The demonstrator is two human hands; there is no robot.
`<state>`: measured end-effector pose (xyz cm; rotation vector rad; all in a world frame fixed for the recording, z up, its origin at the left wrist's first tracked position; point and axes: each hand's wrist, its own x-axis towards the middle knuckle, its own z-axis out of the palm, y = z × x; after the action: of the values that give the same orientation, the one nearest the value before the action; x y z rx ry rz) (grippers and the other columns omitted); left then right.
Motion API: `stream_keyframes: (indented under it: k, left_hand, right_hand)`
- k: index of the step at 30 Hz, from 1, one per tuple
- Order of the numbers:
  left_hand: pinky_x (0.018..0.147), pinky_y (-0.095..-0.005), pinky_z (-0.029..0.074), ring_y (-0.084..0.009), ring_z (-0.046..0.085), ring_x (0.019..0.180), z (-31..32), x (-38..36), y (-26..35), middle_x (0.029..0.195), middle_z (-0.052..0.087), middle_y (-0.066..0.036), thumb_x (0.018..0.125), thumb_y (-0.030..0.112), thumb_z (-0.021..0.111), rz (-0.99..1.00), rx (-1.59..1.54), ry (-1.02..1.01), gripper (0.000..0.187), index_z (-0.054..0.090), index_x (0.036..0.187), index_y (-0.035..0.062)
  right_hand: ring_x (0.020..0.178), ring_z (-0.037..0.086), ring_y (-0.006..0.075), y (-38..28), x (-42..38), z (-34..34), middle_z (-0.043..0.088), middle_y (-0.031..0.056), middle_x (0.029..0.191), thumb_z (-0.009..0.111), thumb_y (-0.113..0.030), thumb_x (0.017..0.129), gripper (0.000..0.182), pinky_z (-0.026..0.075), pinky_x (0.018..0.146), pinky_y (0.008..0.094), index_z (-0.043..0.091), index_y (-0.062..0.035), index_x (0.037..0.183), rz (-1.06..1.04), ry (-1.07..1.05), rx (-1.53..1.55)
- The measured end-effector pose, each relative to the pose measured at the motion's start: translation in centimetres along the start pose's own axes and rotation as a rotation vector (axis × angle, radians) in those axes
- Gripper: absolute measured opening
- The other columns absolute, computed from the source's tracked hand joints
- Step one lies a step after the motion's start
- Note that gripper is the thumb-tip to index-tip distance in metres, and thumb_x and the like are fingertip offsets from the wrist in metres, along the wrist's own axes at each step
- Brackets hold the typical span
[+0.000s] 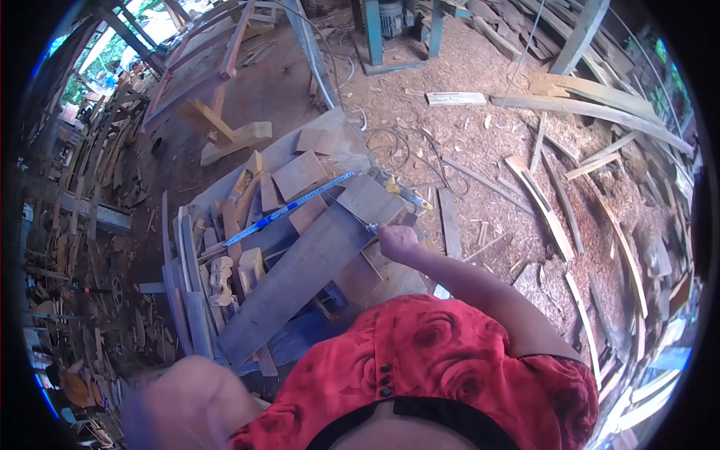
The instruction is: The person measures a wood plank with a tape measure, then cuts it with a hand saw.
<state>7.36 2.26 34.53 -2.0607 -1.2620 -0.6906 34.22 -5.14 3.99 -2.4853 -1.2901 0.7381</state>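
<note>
Gripping nothing visible on the left side: the left hand (191, 401) is showing only as a blurred shape low at the frame's bottom-left, well apart from the work, so can't tell if it's open or closed. Moving right, a blue tape measure (289, 209) is lying stretched diagonally across the cluttered counter (279, 153), w/ small wood offcuts (298, 174) scattered round it. Below the tape, a long grey plank (300, 271) is running diagonally from lower-left up to the right, resting on other scrap; surface is looking weathered, flat, straight-edged, w/ no mark clearly legible at this res. At its upper-right end the right hand (397, 241) is pinching closed on a thin marking tool (370, 225), prob. a pencil, tip touching the plank's top face. Judging by this, the step in hand is marking the plank near the tape reading. Next move likely calls for keeping the tip steady on the board & lining it w/ the tape, maybe w/ the other hand bracing. Further right, sawdust floor (487, 142) & loose curved slats (536, 196) are lying about.
</note>
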Motion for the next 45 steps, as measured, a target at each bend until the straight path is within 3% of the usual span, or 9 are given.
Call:
stream_keyframes:
  k: [3,5,12,26,28,45]
  left_hand:
    - [0.066,-0.034,0.047,-0.0233,0.059,0.072,0.3,-1.3,0.4,0.09,0.06,-0.015,0.087,0.02,0.044,0.025,0.074,-0.057,0.025,0.058,0.088,-0.0007]
    - [0.066,-0.034,0.047,-0.0233,0.059,0.072,0.5,-2.1,0.8,0.09,0.059,-0.015,0.087,0.02,0.044,0.031,0.121,-0.095,0.024,0.058,0.088,-0.0005]
    - [0.065,-0.0339,0.047,-0.023,0.058,0.071,1.2,-2.9,2.7,0.089,0.059,-0.014,0.087,0.019,0.044,0.061,0.284,-0.137,0.023,0.058,0.089,0.0002]
    - [0.065,-0.0337,0.047,-0.0226,0.058,0.07,1.4,-2.9,3.4,0.086,0.058,-0.012,0.088,0.018,0.043,0.083,0.759,-0.156,0.021,0.057,0.089,0.0018]
    - [0.065,-0.0337,0.047,-0.0225,0.058,0.07,1.4,-2.9,3.6,0.086,0.057,-0.012,0.088,0.017,0.043,0.09,0.828,-0.158,0.021,0.057,0.089,0.002]
    - [0.065,-0.0335,0.047,-0.0219,0.057,0.069,1.7,-3.8,4.0,0.083,0.056,-0.009,0.088,0.016,0.043,0.118,1.465,-0.209,0.019,0.057,0.09,0.0038]
  right_hand:
    - [0.083,0.064,0.031,0.2,0.0,0.3,0.064,0.0154,0.084,0.05,-0.01,0.076,0.024,0.051,0.07,0.0415,0.054,-0.0037,0.099,0.007,-0.033,-0.02]
    - [0.076,0.064,0.0314,0.6,0.2,0.8,0.064,0.0151,0.076,0.046,-0.009,0.077,0.019,0.05,0.063,0.0428,0.055,-0.0037,0.094,-0.062,0.04,-0.032]
    - [0.078,0.065,0.0304,0.7,0.3,0.8,0.065,0.0136,0.079,0.047,-0.01,0.077,0.025,0.051,0.067,0.0422,0.057,-0.0065,0.1,-0.049,0.044,0.007]
    - [0.079,0.065,0.0298,0.6,0.2,0.5,0.065,0.0149,0.081,0.048,-0.009,0.077,0.023,0.051,0.066,0.0413,0.058,-0.0045,0.097,-0.07,0.057,-0.002]
    - [0.087,0.064,0.0292,0.4,0.3,0.3,0.065,0.0137,0.087,0.052,-0.011,0.076,0.027,0.051,0.071,0.0394,0.058,-0.0071,0.103,-0.005,-0.025,-0.006]
    - [0.079,0.065,0.0294,0.7,0.0,0.5,0.065,0.015,0.081,0.047,-0.01,0.079,0.022,0.051,0.066,0.0412,0.057,-0.0039,0.097,-0.075,0.049,-0.004]
